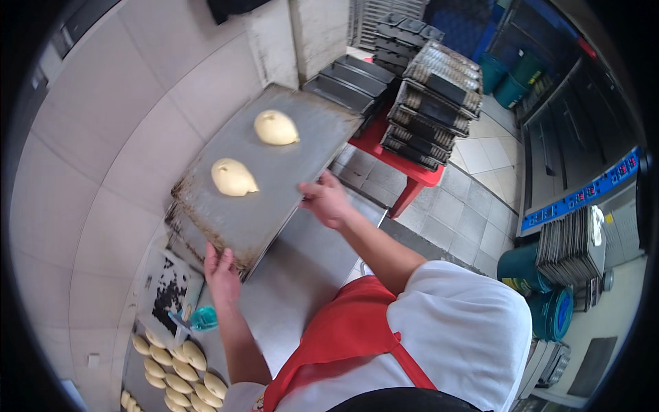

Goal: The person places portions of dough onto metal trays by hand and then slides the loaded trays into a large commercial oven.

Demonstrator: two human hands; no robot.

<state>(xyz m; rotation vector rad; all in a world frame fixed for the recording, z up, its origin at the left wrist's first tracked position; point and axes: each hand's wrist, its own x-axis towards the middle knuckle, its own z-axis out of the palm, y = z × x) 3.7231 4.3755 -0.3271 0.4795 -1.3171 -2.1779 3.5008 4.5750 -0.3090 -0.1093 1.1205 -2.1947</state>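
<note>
Head view: large grey baking tray [274, 185] held tilted above a steel table [302, 288], near a tiled wall [103, 137]. Left hand [221, 273] clamped on the tray's near corner, fingers curled over the rim; right hand [325, 199] closed on the tray's right edge. Two pale dough pieces [234, 178] [276, 128] resting on the tray, apart from each other, toward its far half. Probably stiff and fairly light, wide enough to need both edges gripped; dough soft and likely to slide if tipped further. Below the tray's near corner, rows of shaped buns [175, 374]; beyond its far edge, stacked dark pans [432, 96] on a red stool [401, 161].
</note>
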